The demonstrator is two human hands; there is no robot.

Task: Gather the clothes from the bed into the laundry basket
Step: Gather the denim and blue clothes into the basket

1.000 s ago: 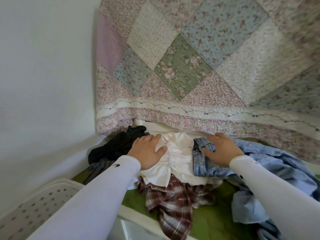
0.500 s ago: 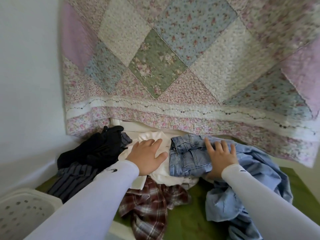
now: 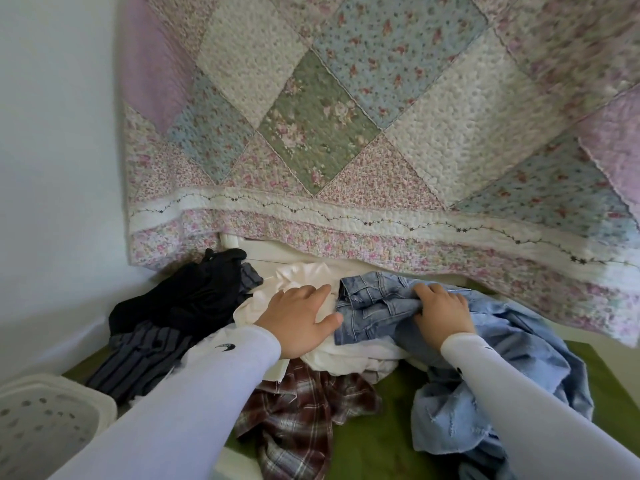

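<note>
Since half a second ago our right hand (image 3: 441, 311) has gone from lying flat on the jeans (image 3: 374, 308) to bunching them, its fingers now curled into the denim. Our left hand (image 3: 300, 320) has stayed put, fingers nearly straight, pressing flat on the white garment (image 3: 349, 358) without gripping it.

We take the jeans as our landmark. The white garment lies touching them on the left and partly under them. The black garment (image 3: 194, 299) sits further left, with the striped dark piece (image 3: 142, 355) in front of it. The plaid shirt (image 3: 294, 407) lies nearer us than the jeans, under the white piece. The light blue shirt (image 3: 502, 393) spreads right of the jeans and under our right sleeve. The laundry basket (image 3: 45, 414) stands well apart, far left and nearest us, off the green bed sheet (image 3: 374, 441). The quilt (image 3: 329, 133) hangs behind the pile.

None of the clothes is in the basket yet, so we judge the gathering has barely begun. To do this well, we should curl the left hand into the white cloth too, draw both bundles together, and lift high enough that trailing legs and sleeves clear the basket rim. The plaid shirt may drag along and drop.
</note>
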